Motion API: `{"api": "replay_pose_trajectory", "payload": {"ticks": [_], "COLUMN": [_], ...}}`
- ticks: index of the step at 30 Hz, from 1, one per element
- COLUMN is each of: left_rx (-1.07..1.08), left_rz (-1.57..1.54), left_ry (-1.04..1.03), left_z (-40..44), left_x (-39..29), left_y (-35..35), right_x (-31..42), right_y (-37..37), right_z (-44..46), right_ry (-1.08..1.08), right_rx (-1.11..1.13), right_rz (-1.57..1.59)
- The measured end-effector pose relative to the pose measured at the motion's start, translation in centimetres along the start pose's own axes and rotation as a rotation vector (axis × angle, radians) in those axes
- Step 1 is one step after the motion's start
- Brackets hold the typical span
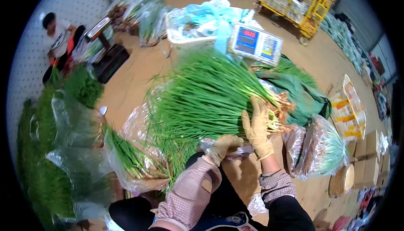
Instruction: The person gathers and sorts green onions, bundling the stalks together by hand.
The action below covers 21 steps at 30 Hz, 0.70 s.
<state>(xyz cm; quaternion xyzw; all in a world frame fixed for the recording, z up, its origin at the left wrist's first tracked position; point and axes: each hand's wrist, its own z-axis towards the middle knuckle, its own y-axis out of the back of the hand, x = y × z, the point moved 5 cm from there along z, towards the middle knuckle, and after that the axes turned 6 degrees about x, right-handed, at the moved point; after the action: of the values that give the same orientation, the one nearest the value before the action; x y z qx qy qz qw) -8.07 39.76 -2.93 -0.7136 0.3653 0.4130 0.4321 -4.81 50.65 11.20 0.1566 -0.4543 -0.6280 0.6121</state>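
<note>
A large heap of green onions [206, 94] lies in front of me, leaves to the left and brown roots to the right. My right hand [258, 128], in a pale yellow glove, rests against the root end with its fingers stretched and apart. Below the heap's near edge, my left hand [226, 147], gloved too, has its fingers curled closed. What it holds, if anything, is hidden. Clear plastic shows beside that hand. Just behind the heap stands a digital scale display [256, 42] with red digits.
Bagged green onions [322, 149] stand at right, near a green cloth [296, 96]. More greens in plastic bags [132, 157] lie at left. A white crate [191, 37] holds blue plastic. A person [61, 42] sits far left by another scale [107, 56]. A yellow cage cart [294, 4] stands behind.
</note>
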Motion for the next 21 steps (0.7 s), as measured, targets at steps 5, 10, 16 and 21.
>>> {"api": "replay_pose_trajectory", "payload": {"ticks": [5,10,16,21], "left_rx": [-0.196,-0.912,-1.582,-1.796], "left_rz": [-0.5,-0.389,-0.668,0.111], "left_ry": [-0.206,0.044,0.124,0.277], "left_z": [-11.5,-28.2,-39.7,-40.8], "left_x": [-5.8,7.2,18.3,16.5], "left_y": [9.4,22.8,22.3,26.2], "right_x": [4.3,11.9,23.2,24.6], "right_y": [-1.2,-3.8,-13.0,-24.7], "right_z": [0.1,-0.1,-4.6,-15.3], "right_ry": [0.112,0.238,0.417,0.249], "right_rx": [0.033,0.157,0.444,1.293], "right_rz": [0.09,0.275,0.531,0.498]}}
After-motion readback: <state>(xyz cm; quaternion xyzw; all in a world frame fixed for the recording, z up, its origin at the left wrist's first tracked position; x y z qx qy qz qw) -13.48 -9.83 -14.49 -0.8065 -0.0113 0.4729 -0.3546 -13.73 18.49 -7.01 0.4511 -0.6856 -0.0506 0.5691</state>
